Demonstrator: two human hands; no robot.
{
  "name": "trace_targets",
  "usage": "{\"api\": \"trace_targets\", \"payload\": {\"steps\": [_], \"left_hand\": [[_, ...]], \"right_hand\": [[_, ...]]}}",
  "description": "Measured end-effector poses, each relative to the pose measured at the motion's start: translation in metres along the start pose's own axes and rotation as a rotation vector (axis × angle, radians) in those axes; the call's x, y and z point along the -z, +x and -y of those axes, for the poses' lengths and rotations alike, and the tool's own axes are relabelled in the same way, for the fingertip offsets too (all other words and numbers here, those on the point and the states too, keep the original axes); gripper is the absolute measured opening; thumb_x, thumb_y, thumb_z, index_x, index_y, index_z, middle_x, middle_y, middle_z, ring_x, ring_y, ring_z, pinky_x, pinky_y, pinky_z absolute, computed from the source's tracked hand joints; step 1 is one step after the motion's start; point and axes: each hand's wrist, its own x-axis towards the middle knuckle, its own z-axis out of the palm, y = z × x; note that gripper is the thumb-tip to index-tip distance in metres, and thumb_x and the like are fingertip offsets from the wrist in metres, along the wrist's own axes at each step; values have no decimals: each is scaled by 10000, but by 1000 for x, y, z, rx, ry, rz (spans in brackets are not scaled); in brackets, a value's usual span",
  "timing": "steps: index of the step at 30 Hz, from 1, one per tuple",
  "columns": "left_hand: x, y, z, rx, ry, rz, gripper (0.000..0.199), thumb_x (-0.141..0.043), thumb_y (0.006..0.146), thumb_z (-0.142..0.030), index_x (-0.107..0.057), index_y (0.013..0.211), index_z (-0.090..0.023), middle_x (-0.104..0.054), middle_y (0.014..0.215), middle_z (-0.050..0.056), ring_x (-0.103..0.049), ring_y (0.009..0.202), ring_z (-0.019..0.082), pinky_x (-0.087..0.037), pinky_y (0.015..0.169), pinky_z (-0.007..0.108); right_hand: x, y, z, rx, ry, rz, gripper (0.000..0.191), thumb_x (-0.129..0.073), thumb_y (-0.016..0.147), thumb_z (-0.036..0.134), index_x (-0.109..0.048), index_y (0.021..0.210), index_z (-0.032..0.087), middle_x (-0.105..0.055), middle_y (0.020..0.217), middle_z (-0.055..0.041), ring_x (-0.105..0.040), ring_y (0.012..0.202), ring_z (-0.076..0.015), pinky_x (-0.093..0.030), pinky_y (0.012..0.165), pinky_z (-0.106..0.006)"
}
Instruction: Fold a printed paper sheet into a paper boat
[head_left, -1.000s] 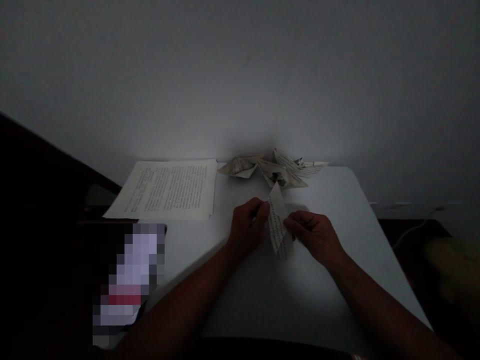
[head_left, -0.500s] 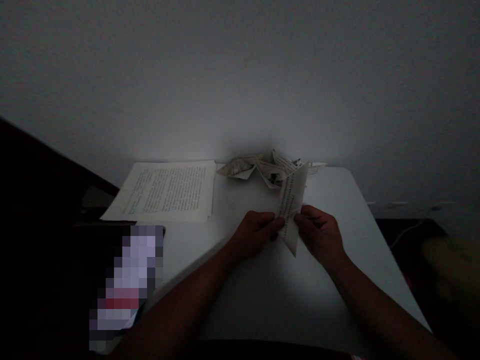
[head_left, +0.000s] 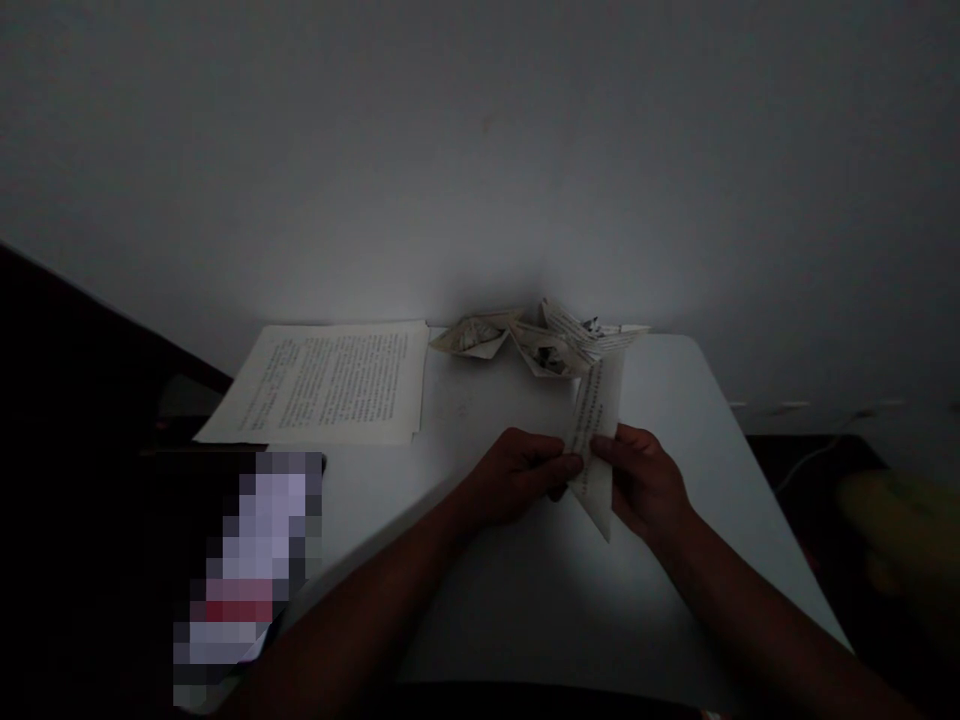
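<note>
A folded piece of printed paper (head_left: 601, 410) stands steeply tilted between my hands, its pointed lower end hanging down. My left hand (head_left: 529, 474) pinches its left edge with thumb and fingers. On the right side, my right hand (head_left: 646, 470) grips the same paper, with the thumb lying on its printed face and the other fingers partly hidden behind. Just beyond the paper's top sit folded paper boats: one at the left (head_left: 474, 336), one in the middle (head_left: 549, 350) and one at the right (head_left: 592, 325), close together against the wall.
A stack of printed sheets (head_left: 322, 385) lies at the back left of the white table (head_left: 465, 410). Near the table's left edge is a device with a blurred bright screen (head_left: 262, 550). The wall (head_left: 480, 160) rises behind the table. Something yellowish (head_left: 900, 530) is at the far right.
The folded paper has moved slightly down and right, nearer to me, still held in both hands. My right thumb now lies further over its printed face.
</note>
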Motion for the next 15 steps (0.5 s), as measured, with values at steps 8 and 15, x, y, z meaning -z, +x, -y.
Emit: {"api": "trace_targets", "payload": {"steps": [8, 15], "left_hand": [[-1, 1, -2, -18, 51, -38, 439, -527, 868, -456, -490, 562, -143, -451, 512, -30, -399, 481, 70, -311, 481, 205], [2, 1, 2, -93, 263, -244, 434, -505, 880, -434, -470, 552, -151, -403, 503, -45, -387, 494, 73, -298, 485, 202]], "right_hand": [[6, 1, 2, 77, -88, -38, 268, -750, 636, 464, -641, 675, 222, -682, 644, -67, -674, 690, -270, -543, 589, -391], [15, 8, -12, 122, -229, 28, 245, -739, 713, 432, -668, 670, 200, -642, 622, -25, -593, 589, -176, -499, 595, -333]]}}
